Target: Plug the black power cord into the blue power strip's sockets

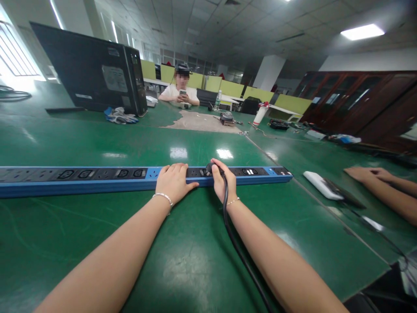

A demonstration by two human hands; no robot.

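Observation:
A long blue power strip [107, 186] with a row of black sockets lies across the green table. My left hand [172, 180] rests over the strip near its middle, fingers on the far side and thumb stretched along the near edge. Just right of it, my right hand [225, 180] grips a black power plug [211, 167] at one of the sockets. Whether the plug's pins are in the socket is hidden. Its thick black cable [230, 230] runs down along my right forearm and out of view at the bottom.
A black computer case [94, 69] stands at the back left, with gloves [120, 115] beside it. Another person [180, 89] sits across the table holding a phone. At right, a co-worker's hands [368, 173] rest near a white device [322, 185]. A tape roll [226, 116] sits farther back.

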